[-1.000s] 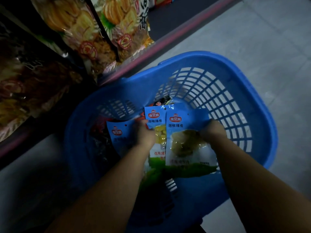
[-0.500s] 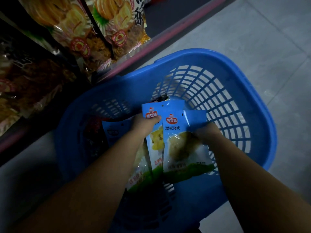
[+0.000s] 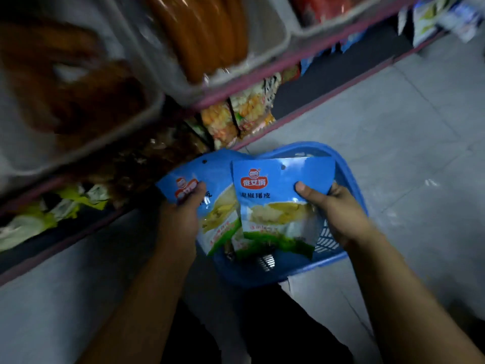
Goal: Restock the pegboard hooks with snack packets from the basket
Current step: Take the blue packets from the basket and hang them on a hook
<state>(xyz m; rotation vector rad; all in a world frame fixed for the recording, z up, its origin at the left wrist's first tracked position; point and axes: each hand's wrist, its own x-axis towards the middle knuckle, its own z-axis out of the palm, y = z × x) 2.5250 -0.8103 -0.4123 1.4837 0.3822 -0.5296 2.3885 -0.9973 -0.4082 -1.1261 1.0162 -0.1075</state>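
Both hands hold blue snack packets above the blue plastic basket [image 3: 349,179] on the floor. My left hand [image 3: 181,216] grips one blue packet [image 3: 217,185] at its left edge, thumb on the red logo. My right hand [image 3: 330,208] grips another blue packet [image 3: 278,206] at its right edge; that packet overlaps the left one. Each packet has a hang hole near the top and a clear window showing pale yellow food. At least one more packet edge shows behind them. No pegboard hooks are visible.
A shelf unit [image 3: 262,74] with pink edging runs along the left and top. Grey trays of orange sausages [image 3: 210,35] sit on an upper shelf. Yellow-orange snack bags [image 3: 236,114] stand on the bottom shelf. Grey tiled floor [image 3: 393,127] spreads to the right.
Both hands have lifted the packets up out of the basket. The view has tilted upward, so the upper shelves now show and the basket sits lower and smaller.
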